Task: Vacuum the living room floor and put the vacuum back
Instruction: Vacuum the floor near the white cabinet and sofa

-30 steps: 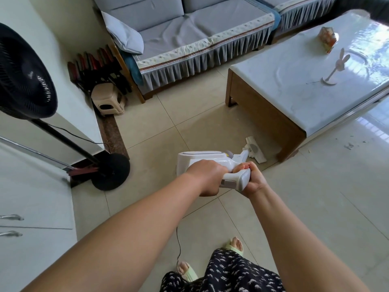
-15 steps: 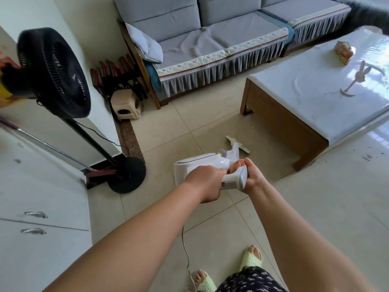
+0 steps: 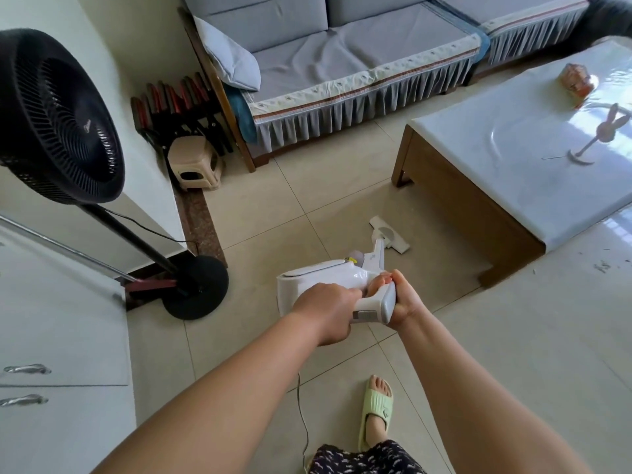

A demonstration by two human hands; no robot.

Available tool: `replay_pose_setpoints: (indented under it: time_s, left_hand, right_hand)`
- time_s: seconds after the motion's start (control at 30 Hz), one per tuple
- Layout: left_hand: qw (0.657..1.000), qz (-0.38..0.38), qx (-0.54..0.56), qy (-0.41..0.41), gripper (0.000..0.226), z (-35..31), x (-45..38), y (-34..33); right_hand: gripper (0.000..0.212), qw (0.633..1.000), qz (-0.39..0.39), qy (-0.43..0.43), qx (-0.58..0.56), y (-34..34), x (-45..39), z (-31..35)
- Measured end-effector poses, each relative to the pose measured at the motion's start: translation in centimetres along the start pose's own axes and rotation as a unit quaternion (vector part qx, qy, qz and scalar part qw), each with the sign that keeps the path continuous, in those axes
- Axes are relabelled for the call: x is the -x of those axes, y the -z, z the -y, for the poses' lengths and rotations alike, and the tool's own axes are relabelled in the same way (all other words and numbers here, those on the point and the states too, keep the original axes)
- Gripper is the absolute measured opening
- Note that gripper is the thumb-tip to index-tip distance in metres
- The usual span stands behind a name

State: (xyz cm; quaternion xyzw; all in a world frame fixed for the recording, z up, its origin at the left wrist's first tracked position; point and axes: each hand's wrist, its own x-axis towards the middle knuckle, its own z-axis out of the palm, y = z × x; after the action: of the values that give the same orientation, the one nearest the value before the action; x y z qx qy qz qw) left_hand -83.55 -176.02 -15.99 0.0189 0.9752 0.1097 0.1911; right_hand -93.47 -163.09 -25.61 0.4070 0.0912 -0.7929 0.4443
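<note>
We have both hands clamped on the vacuum (image 3: 325,285): our left hand (image 3: 326,311) wraps the rear of its white body, our right hand (image 3: 403,299) curls round the grip. Its floor head (image 3: 390,234) lies on the tiles near the bench (image 3: 461,186). We judge it rigid, smooth plastic and top-heavy, so the grip is the place to hold it, minding the cord (image 3: 302,419) underfoot.

Bright daylight enters from beyond the right hand (image 3: 405,299), producing strong glare on the coffee table top (image 3: 533,131) and floor tiles (image 3: 608,234). Shadows are soft. Wide-angle distortion curves frame edges; focus is sharp.
</note>
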Motion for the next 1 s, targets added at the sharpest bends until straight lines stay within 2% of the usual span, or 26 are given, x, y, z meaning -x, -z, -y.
replay_pose_setpoints:
  time_s: [0.17, 0.33, 0.67, 1.0]
  left_hand:
    - [1.000, -0.002, 0.004, -0.004, 0.037, 0.9, -3.5, 1.4]
    - [1.000, 0.004, 0.020, -0.004, 0.030, 0.9, -6.8, 1.7]
    - [0.999, 0.009, 0.038, -0.007, 0.025, -0.1, -11.9, 2.2]
    - [0.998, 0.013, 0.055, -0.018, 0.022, -1.3, -16.0, 2.2]
  right_hand:
    - [0.016, 1.000, -0.012, 0.016, -0.003, -2.7, -1.2, 2.4]
    - [0.024, 0.999, -0.034, 0.025, 0.005, -4.2, -1.8, 5.1]
    - [0.015, 0.998, -0.050, 0.030, 0.015, -5.4, -3.2, 10.3]
    - [0.029, 0.997, -0.062, 0.044, 0.032, -6.5, -3.3, 14.3]
